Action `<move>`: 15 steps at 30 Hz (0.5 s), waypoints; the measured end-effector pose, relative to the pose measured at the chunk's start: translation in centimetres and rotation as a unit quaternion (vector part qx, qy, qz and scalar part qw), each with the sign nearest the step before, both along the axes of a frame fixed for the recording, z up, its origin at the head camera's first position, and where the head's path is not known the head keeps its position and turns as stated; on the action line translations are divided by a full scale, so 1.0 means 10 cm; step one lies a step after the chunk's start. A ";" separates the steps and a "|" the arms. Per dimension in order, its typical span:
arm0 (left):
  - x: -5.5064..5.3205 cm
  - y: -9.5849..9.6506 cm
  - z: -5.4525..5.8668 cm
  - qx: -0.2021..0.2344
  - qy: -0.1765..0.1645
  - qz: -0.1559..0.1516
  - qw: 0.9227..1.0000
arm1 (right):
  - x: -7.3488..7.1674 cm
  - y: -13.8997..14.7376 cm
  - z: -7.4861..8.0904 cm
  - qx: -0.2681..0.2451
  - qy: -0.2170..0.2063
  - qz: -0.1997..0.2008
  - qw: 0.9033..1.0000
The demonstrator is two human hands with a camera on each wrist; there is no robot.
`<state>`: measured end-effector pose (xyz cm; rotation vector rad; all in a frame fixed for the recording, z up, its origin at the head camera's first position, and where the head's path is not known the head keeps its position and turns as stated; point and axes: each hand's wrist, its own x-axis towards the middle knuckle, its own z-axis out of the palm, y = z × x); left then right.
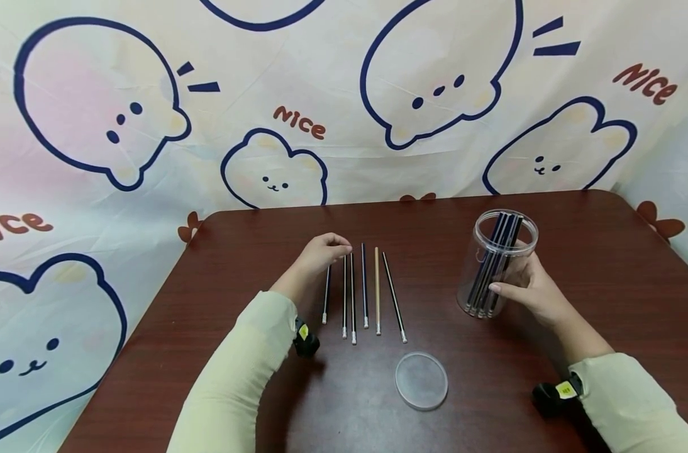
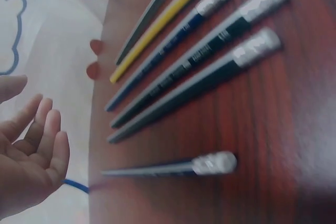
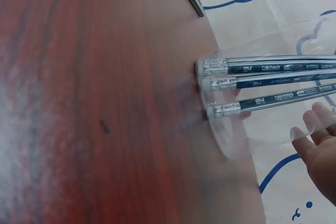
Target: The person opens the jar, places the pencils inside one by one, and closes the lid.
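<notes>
The lid (image 1: 421, 381) lay nearest the person, flat on the table (image 1: 208, 390) and off the jar, presumably set aside so that the mouth was free. Beyond it lay six loose pencils (image 1: 365, 286), side by side with gaps between them, which probably made each one easy to pick out singly. Their long axes ran roughly from the near side to the far side, eraser ends toward the person and tips away; the rightmost slanted, its tip leaning left toward the yellow pencil (image 1: 377, 292).

To the right, the right hand (image 1: 533, 286) held the jar (image 1: 478, 244) round its side, thumb on the near wall and fingers behind, likely to steady it while leaving the mouth uncovered. The jar's mouth faced up. The bundle (image 1: 491, 270) inside stood eraser ends down at the base (the right wrist view showed the metal bands plainly), its long axis leaning a little, upper ends to the right.

The left hand (image 1: 321, 255) hung over the far ends of the leftmost pencils, fingers loosely bent with room between them and the thumb, holding nothing; the left wrist view showed it apart from every pencil. Farthest off, the printed cloth (image 1: 349, 170) rose behind the table.
</notes>
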<state>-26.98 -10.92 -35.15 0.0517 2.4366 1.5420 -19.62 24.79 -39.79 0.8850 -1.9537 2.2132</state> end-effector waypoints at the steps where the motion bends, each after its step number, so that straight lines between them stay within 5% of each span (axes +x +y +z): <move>1: 0.00 -0.03 -0.02 -0.007 0.002 0.004 1.000 | -0.03 0.02 -0.03 -0.009 0.007 0.010 1.000; 6: 0.02 -0.15 -0.09 -0.044 0.002 0.024 0.999 | -0.04 -0.01 0.04 -0.034 0.021 0.038 0.998; 9: 0.02 -0.21 -0.14 -0.050 -0.006 0.034 0.998 | 0.03 -0.06 0.15 -0.024 0.005 0.019 1.000; 12: 0.02 -0.26 -0.20 -0.052 -0.014 0.041 0.998 | -0.08 0.03 -0.01 -0.021 -0.005 0.007 1.000; 15: 0.02 -0.30 -0.24 -0.048 -0.026 0.054 0.997 | -0.07 0.01 0.02 -0.028 -0.009 0.000 1.000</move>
